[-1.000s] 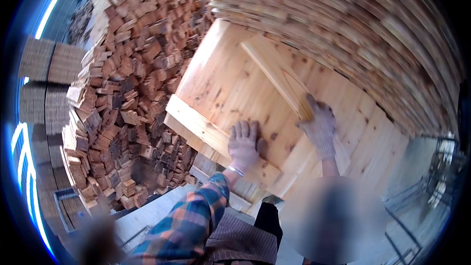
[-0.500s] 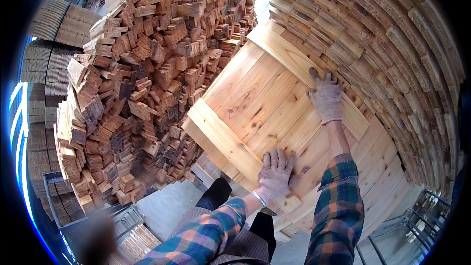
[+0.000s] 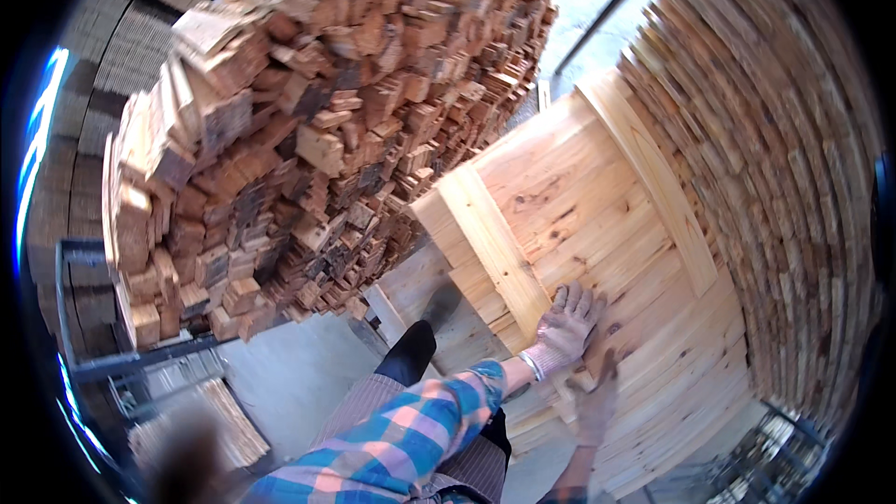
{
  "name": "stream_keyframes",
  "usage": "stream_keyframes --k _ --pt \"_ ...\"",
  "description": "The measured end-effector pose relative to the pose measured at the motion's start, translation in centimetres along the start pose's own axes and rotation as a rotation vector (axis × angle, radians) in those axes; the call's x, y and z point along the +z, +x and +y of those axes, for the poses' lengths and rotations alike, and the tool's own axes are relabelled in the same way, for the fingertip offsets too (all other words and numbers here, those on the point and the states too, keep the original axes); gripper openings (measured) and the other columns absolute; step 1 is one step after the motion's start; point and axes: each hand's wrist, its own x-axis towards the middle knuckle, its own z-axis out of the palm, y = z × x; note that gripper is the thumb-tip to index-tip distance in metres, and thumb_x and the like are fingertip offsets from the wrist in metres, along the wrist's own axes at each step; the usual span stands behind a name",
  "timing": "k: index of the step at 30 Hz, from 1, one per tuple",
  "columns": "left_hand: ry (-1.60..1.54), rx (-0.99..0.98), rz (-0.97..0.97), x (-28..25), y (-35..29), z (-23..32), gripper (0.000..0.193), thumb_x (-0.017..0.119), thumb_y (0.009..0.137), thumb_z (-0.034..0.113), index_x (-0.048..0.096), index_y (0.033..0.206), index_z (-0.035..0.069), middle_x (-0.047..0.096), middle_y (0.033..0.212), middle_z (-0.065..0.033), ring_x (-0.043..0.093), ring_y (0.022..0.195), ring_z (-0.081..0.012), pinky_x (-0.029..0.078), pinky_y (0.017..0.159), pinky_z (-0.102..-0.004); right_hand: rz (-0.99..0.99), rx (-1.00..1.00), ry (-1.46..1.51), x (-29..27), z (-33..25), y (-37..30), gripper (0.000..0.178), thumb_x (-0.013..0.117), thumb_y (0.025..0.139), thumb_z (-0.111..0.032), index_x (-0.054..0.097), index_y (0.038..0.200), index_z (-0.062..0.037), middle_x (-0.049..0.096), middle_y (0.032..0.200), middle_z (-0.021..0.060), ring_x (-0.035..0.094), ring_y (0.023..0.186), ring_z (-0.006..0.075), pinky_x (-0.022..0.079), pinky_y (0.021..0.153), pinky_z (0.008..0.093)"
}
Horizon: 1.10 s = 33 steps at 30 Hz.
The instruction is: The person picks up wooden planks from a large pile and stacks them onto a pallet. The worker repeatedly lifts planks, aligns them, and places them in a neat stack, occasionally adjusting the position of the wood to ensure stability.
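A pale wooden panel made of joined boards lies in front of me, on other wide boards. Two battens run across it: a left batten and a right batten. My left hand, in a light knit glove, rests on the panel beside the left batten's lower part, its fingers stretched out and nothing visible in them. Close below it is my gloved right hand, smeared by motion, over the near part of the boards. Whether its fingers hold anything is unclear.
A tall heap of short wood offcuts rises at the left. Long stacked boards form a wall along the right. A metal frame stands at the lower left near a small stack of slats. My legs are below the panel.
My right hand has left the right batten and come back toward me, close to my left hand. My left hand stays near the left batten. The whole view has shifted.
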Motion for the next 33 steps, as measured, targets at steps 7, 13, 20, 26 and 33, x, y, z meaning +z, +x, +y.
stream_keyframes --k 7,13,20,26,33 --pt "0.018 0.207 0.019 -8.7 -2.5 -7.6 0.059 0.056 0.079 0.034 0.048 0.131 0.007 0.050 0.129 -0.0144 0.043 0.125 -0.0320 0.031 0.110 -0.0449 -0.009 -0.080 -0.591 5.8 4.7 -1.0 0.112 0.085 0.051 -0.032 0.029 0.143 -0.0030 0.044 0.137 0.0195 0.043 0.124 0.0364 0.035 0.106 0.0464" --pt "-0.111 0.020 -0.037 -14.8 -8.7 -7.6 0.067 0.059 0.085 0.044 0.043 0.137 0.005 0.043 0.142 -0.0168 0.037 0.134 -0.0335 0.029 0.113 -0.0436 -0.014 -0.138 -0.639 5.2 5.0 -0.4 0.112 0.087 0.053 -0.032 0.028 0.144 -0.0040 0.045 0.138 0.0180 0.046 0.120 0.0375 0.039 0.101 0.0451" --pt "-0.188 -0.579 0.717 -27.9 -26.4 -14.0 0.077 0.046 0.089 0.065 0.045 0.139 0.006 0.048 0.140 -0.0165 0.049 0.126 -0.0303 0.038 0.107 -0.0385 -0.227 -0.196 -0.619 1.3 -6.3 1.7 0.097 0.082 0.066 -0.036 0.032 0.144 -0.0060 0.053 0.132 0.0221 0.053 0.116 0.0399 0.044 0.096 0.0479" --pt "-0.145 -0.822 1.581 -42.6 -38.6 -23.7 0.092 0.070 0.081 0.052 0.034 0.142 -0.007 0.041 0.143 -0.0266 0.041 0.135 -0.0298 0.032 0.112 -0.0360 -0.286 -0.649 -0.343 3.5 -33.2 1.0 0.087 0.074 0.077 -0.035 0.031 0.147 -0.0101 0.053 0.134 0.0196 0.053 0.119 0.0392 0.045 0.097 0.0452" --pt "-0.237 -0.843 1.503 -46.6 -46.2 -37.0 0.094 0.071 0.079 0.052 0.027 0.148 0.006 0.042 0.143 -0.0171 0.056 0.111 -0.0301 0.051 0.087 -0.0377 -0.525 -0.939 -0.109 12.6 -63.5 -5.6 0.089 0.077 0.079 -0.022 0.024 0.150 -0.0146 0.056 0.129 0.0207 0.060 0.111 0.0338 0.053 0.091 0.0415"
